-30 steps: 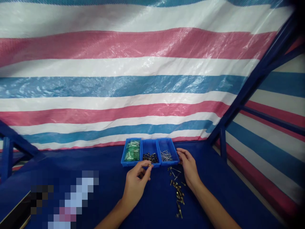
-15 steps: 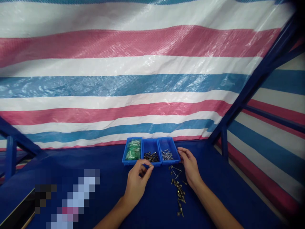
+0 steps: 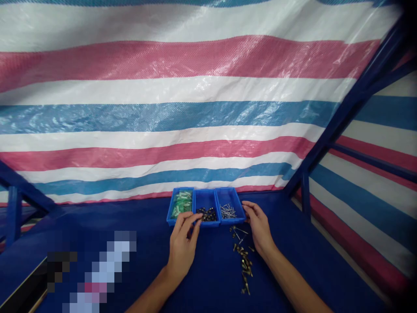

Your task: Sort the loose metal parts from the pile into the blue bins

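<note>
My left hand (image 3: 182,248) reaches over the front rim of a blue three-compartment plastic tray (image 3: 206,224), its fingertips above the left and middle compartments. Whether those fingers hold anything, I cannot tell. The left compartment holds green packets of small parts (image 3: 181,203), the middle one dark small metal parts (image 3: 206,214), and the right one silver pins or nails (image 3: 228,211). My right hand (image 3: 259,227) rests, fingers apart, against the tray's right corner, holding nothing visible. Just below it, loose brass-coloured pins (image 3: 243,257) lie in a scattered line on the blue cloth.
The tray and pins stand on a dark blue cloth-covered surface (image 3: 293,243). Pink, white and blue striped tarpaulin (image 3: 163,113) forms the back and right walls, braced by dark blue metal bars (image 3: 352,108). A pixelated patch (image 3: 97,265) covers the lower left.
My left hand has moved up and to the left, over the tray. The small brass piece at its fingertips no longer shows. My right hand has barely moved.
</note>
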Tool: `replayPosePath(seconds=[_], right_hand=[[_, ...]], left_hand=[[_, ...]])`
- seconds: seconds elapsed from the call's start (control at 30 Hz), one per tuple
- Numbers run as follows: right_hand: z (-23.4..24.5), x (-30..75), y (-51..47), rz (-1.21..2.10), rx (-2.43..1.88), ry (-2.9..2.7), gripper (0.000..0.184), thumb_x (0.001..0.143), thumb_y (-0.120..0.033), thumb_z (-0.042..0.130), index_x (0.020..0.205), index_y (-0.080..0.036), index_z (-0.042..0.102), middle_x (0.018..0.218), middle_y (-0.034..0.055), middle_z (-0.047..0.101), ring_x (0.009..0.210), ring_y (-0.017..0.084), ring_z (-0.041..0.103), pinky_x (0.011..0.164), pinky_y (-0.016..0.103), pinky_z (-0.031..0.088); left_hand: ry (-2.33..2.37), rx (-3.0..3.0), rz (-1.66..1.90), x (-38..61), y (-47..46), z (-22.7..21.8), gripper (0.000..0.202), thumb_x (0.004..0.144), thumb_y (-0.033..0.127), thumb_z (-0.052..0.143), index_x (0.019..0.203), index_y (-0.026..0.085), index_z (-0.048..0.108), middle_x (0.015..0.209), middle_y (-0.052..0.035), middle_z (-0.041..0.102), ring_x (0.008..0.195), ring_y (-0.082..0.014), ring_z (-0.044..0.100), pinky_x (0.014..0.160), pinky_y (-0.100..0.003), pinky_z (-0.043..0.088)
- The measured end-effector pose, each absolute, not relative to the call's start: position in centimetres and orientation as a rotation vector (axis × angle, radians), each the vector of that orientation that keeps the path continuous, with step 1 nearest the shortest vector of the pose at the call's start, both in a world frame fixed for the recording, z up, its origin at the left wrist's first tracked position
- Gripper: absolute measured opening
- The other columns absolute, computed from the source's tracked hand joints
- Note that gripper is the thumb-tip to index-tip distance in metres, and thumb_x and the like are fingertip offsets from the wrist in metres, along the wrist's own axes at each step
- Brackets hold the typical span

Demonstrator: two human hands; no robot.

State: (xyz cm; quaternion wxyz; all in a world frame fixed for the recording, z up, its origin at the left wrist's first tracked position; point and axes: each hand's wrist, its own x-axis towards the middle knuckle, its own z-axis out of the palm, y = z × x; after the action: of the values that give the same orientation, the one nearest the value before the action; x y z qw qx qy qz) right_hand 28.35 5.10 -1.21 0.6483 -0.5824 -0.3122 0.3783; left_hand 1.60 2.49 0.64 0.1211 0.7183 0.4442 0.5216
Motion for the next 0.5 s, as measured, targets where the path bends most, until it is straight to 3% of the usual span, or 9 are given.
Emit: replayPosePath(seconds=[0.17, 0.37, 0.5], right_hand=[[-1.3, 28.5, 5.1, 0.855, -1.328, -0.714, 0.039, 0.072, -0.051, 0.082, 0.1, -0.024, 0.079, 0.084, 0.0013, 0.074, 0.075, 0.021, 0.062, 0.066, 0.031, 0.047], [-1.3, 28.4, 5.1, 0.851, -1.323, -0.722, 0.04, 0.072, -0.052, 0.083, 0.1, -0.024, 0.08, 0.085, 0.0011, 0.075, 0.074, 0.021, 0.062, 0.066, 0.031, 0.048], [-1.5, 28.4, 5.2, 0.848, -1.314, -0.729, 0.038, 0.075, -0.052, 0.082, 0.101, -0.024, 0.079, 0.087, 0.0014, 0.075, 0.075, 0.021, 0.062, 0.067, 0.031, 0.048]], left_hand=[[1.401, 2.358, 1.394, 1.2, 3.1, 0.0, 0.03, 0.111, 0.02, 0.051, 0.133, 0.028, 0.071, 0.119, -0.0089, 0.069, 0.11, -0.0284, 0.064, 0.1, -0.049, 0.056], [1.212, 2.493, 1.26, 1.7, 2.2, 0.8, 0.038, 0.111, 0.017, 0.052, 0.145, 0.028, 0.064, 0.124, -0.0089, 0.07, 0.113, -0.0269, 0.066, 0.103, -0.045, 0.056], [0.796, 2.663, 0.752, 2.8, 0.6, 1.9, 0.046, 0.109, 0.021, 0.06, 0.154, 0.032, 0.056, 0.142, -0.0049, 0.067, 0.124, -0.0248, 0.064, 0.108, -0.043, 0.054]])
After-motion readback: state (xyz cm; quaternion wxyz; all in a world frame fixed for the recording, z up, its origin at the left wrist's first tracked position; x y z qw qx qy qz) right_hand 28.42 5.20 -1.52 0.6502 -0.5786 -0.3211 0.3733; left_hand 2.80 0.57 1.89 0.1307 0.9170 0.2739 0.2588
